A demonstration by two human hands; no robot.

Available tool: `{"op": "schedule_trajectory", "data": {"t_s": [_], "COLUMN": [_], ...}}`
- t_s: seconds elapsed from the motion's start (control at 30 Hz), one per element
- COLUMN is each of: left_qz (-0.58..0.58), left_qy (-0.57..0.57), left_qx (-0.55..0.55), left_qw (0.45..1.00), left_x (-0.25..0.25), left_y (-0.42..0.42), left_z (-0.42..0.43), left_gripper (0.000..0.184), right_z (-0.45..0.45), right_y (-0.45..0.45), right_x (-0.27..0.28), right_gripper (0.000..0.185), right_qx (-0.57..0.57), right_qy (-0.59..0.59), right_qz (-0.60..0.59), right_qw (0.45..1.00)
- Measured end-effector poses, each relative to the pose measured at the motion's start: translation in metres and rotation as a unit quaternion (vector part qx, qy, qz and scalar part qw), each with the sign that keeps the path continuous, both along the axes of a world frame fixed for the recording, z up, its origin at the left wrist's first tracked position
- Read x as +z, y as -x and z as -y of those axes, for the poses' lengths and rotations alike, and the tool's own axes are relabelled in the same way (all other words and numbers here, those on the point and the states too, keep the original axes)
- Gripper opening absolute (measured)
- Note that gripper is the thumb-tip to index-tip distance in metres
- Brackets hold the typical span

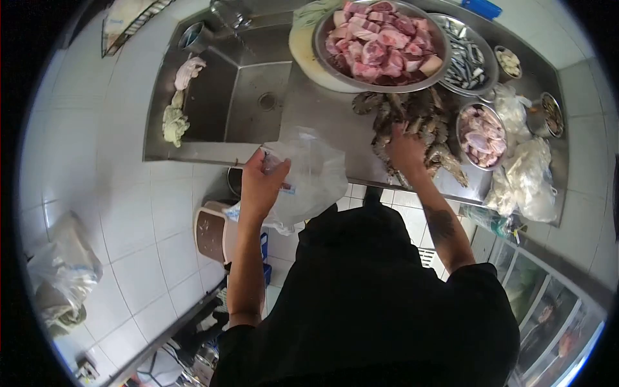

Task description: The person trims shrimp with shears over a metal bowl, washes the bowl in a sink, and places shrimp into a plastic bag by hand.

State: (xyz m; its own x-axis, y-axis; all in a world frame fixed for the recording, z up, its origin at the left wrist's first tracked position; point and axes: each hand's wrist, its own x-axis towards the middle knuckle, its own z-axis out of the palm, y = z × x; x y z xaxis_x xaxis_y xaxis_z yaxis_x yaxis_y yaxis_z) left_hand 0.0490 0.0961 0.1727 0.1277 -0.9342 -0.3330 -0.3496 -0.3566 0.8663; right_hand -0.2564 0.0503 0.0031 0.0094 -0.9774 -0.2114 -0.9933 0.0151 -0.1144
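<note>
My left hand (263,184) pinches the edge of a clear plastic bag (316,174) in front of the steel counter, beside the sink. The bag hangs loose and partly spread to the right of my fingers. On the counter lies a heap of large grey-brown shrimp (438,129). My right hand (407,155) reaches into the heap's near side, its fingers bent around shrimp and the fingertips hidden among them.
Behind the shrimp stands a big steel bowl of cut meat (380,80), with a bowl of small fish (493,68) beside it. A bowl of pale meat pieces (501,126) and knotted plastic bags (532,177) are at right. The sink (258,97) is at left, its tap (231,14) running.
</note>
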Motion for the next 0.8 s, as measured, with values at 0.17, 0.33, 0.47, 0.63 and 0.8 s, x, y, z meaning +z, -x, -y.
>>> {"op": "schedule_trajectory", "data": {"t_s": [0.17, 0.33, 0.47, 0.63, 0.8], "left_qz": [-0.07, -0.152, -0.179, -0.137, -0.138], "left_qy": [0.076, 0.117, 0.105, 0.064, 0.069], "left_qx": [-0.092, -0.121, -0.153, -0.159, -0.208], "left_qw": [0.99, 0.974, 0.966, 0.976, 0.966], "left_x": [0.005, 0.012, 0.005, 0.002, -0.008], "left_y": [0.019, 0.025, 0.012, -0.001, 0.008], "left_z": [0.019, 0.036, 0.045, 0.048, 0.041], "left_gripper": [0.015, 0.018, 0.023, 0.029, 0.034], "right_z": [-0.005, 0.0, 0.0, -0.018, -0.06], "right_y": [-0.01, -0.013, -0.012, 0.017, -0.012], "right_x": [-0.035, -0.035, -0.02, 0.037, 0.175], "right_gripper": [0.054, 0.058, 0.052, 0.03, 0.028], "right_qx": [-0.007, -0.027, -0.026, -0.136, -0.026], "right_qy": [0.06, 0.006, 0.057, 0.162, 0.135], "right_qz": [-0.013, -0.021, -0.033, 0.23, 0.556], "right_qw": [0.998, 0.999, 0.998, 0.95, 0.82]}}
